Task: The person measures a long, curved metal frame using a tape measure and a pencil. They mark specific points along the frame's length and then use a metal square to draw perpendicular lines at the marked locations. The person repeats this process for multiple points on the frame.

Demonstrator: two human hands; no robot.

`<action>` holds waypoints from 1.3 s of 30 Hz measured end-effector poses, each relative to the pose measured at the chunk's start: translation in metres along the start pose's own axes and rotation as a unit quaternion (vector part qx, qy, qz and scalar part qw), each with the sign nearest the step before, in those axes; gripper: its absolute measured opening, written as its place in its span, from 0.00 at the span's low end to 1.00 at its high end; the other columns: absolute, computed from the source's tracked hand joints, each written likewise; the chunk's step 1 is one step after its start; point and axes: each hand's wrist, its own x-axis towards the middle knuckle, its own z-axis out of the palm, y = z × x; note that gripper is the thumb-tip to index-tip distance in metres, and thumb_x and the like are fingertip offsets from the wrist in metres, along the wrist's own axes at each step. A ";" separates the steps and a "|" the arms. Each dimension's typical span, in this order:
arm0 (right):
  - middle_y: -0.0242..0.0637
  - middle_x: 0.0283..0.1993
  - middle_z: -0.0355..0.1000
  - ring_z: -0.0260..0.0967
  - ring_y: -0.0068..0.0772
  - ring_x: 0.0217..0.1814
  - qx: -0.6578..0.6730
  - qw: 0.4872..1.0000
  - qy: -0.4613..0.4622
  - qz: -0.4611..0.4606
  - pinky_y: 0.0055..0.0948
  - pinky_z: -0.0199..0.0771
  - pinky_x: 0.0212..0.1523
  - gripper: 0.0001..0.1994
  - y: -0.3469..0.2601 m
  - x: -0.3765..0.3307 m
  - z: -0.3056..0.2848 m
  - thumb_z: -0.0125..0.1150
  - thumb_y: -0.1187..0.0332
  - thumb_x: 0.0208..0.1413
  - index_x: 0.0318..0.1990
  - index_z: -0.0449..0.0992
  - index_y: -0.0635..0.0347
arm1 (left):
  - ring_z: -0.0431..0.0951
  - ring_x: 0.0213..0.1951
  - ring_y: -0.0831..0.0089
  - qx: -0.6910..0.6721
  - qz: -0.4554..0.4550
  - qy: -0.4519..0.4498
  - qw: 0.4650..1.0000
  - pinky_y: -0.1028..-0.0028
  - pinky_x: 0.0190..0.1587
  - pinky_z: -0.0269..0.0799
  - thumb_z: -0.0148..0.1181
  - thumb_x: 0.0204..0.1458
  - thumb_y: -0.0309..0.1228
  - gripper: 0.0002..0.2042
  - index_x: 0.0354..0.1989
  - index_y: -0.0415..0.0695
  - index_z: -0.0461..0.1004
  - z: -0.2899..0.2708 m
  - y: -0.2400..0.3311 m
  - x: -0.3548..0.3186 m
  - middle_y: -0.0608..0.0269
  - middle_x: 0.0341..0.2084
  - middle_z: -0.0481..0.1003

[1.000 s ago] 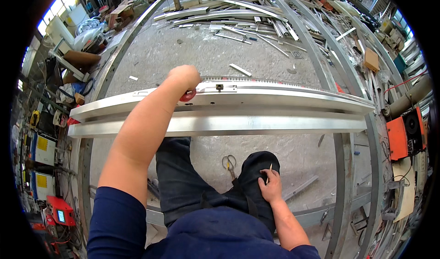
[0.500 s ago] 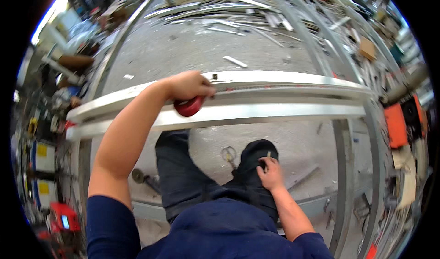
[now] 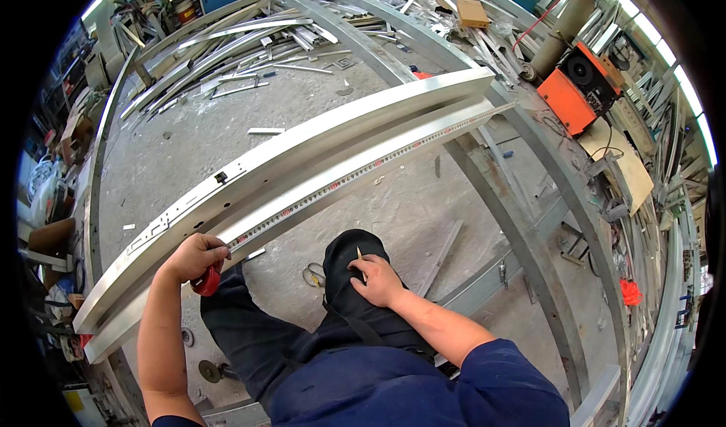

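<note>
Tape (image 3: 206, 282) run out along the near bar (image 3: 283, 198), pencil (image 3: 361, 255) in hand.
Our left hand (image 3: 193, 257) grips the red case at the bar's left part, the blade (image 3: 333, 187) lying toward the right end; our right hand (image 3: 378, 279), on the knee (image 3: 342, 247), pinches the pencil. We read truest with the blade taut, flat and parallel to the edge; we cannot tell whether its far end is hooked, so that deserves a check.
</note>
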 end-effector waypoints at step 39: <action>0.44 0.47 0.79 0.72 0.52 0.55 0.007 1.000 -0.023 0.006 0.45 0.72 0.58 0.15 -0.007 0.012 0.009 0.68 0.73 0.51 0.47 0.81 0.58 | 0.84 0.35 0.45 0.207 -0.170 0.210 0.940 0.55 0.44 0.78 0.59 0.59 0.43 0.21 0.32 0.32 0.83 0.001 -0.060 0.034 0.38 0.30 0.81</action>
